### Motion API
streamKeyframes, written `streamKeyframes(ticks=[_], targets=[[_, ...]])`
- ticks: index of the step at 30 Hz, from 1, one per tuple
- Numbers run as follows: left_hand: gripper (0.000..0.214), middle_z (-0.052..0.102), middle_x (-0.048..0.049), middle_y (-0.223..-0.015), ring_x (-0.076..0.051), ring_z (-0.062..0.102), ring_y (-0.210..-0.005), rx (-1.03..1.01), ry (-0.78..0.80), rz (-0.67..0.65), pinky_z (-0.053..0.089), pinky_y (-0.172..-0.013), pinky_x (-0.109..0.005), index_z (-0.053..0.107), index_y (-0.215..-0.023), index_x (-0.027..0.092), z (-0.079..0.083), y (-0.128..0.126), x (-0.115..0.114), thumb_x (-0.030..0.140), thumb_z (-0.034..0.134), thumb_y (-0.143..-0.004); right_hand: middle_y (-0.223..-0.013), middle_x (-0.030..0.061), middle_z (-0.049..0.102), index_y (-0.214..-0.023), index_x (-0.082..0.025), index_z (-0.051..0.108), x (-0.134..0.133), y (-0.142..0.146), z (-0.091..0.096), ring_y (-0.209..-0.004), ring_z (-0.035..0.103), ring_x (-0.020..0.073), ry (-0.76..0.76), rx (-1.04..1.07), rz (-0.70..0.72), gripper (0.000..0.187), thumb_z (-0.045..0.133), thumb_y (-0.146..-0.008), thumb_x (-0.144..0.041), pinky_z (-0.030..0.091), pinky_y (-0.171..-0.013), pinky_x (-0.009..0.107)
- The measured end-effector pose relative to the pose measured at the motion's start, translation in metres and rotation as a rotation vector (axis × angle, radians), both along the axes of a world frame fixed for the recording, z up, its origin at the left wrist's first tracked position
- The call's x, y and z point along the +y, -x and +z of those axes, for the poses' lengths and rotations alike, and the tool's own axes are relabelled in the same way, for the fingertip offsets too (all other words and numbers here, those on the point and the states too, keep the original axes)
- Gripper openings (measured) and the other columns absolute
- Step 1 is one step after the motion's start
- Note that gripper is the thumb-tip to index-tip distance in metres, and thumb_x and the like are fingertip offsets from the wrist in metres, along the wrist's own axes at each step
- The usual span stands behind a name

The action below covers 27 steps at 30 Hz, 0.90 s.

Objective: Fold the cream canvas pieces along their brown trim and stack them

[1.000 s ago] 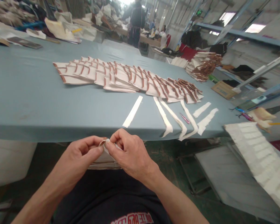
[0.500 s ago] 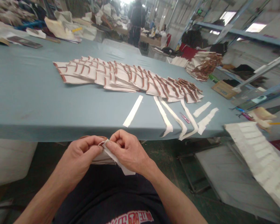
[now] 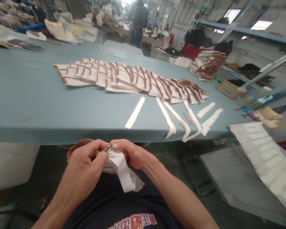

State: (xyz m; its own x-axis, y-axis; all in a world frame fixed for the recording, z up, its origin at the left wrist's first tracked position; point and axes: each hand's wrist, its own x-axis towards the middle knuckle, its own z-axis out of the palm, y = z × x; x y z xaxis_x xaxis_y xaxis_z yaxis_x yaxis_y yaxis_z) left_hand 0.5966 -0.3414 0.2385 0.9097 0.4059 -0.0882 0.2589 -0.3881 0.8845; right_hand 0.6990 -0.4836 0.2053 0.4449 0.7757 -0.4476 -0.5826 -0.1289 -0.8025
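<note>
In front of my body, below the table edge, my left hand [image 3: 89, 160] pinches the edge of a folded cream fabric piece with brown trim [image 3: 79, 144]. My right hand [image 3: 128, 152] grips the same piece close by, its thumb on top. From between the fingers a white strip [image 3: 124, 175] hangs toward my shirt, and the cream layers show behind it. Both hands nearly meet at the pinched edge. What lies right under the fingertips is hidden.
A blue-green table [image 3: 50, 108] stretches ahead, bearing an overlapping row of cream pieces with brown edges [image 3: 124, 76]. Several white strips [image 3: 135, 113] and a small pink tool [image 3: 188, 119] lie near its front edge. A cardboard box [image 3: 228, 90] sits at right; a person [image 3: 137, 24] stands far back.
My hands have turned the piece, so more brown trim shows at left. The white strip now hangs lower and more steeply. My right hand has shifted to hold the piece from its side.
</note>
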Motion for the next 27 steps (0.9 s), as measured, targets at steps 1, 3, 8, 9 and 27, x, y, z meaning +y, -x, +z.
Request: streamKeyframes(ticks=[1,3,8,9,27], targets=[[0.026,0.079,-0.0002,-0.068,-0.022,0.068,-0.063,0.013,0.036,-0.011,0.049,-0.058,-0.028,0.08,-0.073,0.025,0.0,0.0,0.001,0.045,0.062,-0.076,-0.063,-0.0066,0.049,-0.075,-0.022,0.057,-0.001,0.0,-0.001,-0.058,0.039,0.0125,-0.004,0.024,0.019,0.035,0.082,-0.088,-0.043,0.033,-0.057,0.026],[0.027,0.081,-0.0009,-0.072,-0.024,0.07,-0.067,0.043,0.122,-0.036,0.052,-0.063,-0.028,0.081,-0.075,0.025,0.001,0.001,0.005,0.048,0.065,-0.076,-0.065,-0.0065,0.052,-0.077,-0.022,0.059,-0.003,0.0,-0.002,-0.059,0.041,0.0121,-0.008,0.027,0.03,0.039,0.088,-0.084,-0.047,0.034,-0.058,0.026],[0.03,0.085,-0.0035,-0.079,-0.028,0.076,-0.074,0.074,0.148,-0.066,0.056,-0.067,-0.031,0.08,-0.071,0.025,0.007,0.001,0.015,0.053,0.069,-0.073,-0.072,-0.0064,0.057,-0.089,-0.021,0.062,-0.01,-0.004,-0.003,-0.063,0.046,0.0107,-0.05,-0.137,0.07,0.06,0.101,-0.07,-0.064,0.036,-0.06,0.024],[0.031,0.084,-0.0035,-0.076,-0.028,0.076,-0.072,0.077,0.125,-0.067,0.055,-0.065,-0.031,0.08,-0.07,0.025,0.009,0.001,0.015,0.053,0.067,-0.072,-0.074,-0.0059,0.058,-0.094,-0.021,0.063,-0.011,-0.005,-0.003,-0.065,0.048,0.0113,-0.059,-0.182,0.08,0.061,0.099,-0.072,-0.066,0.037,-0.061,0.024],[0.015,0.076,0.0103,-0.058,-0.014,0.069,-0.041,-0.302,-0.207,-0.21,0.049,-0.039,-0.016,0.075,-0.081,0.029,0.022,0.017,0.017,0.029,0.064,-0.092,-0.068,-0.0029,0.057,-0.079,-0.024,0.057,-0.003,-0.028,0.038,-0.064,0.048,0.0158,-0.15,-1.574,0.324,0.014,0.049,-0.09,-0.024,0.036,-0.069,0.033]])
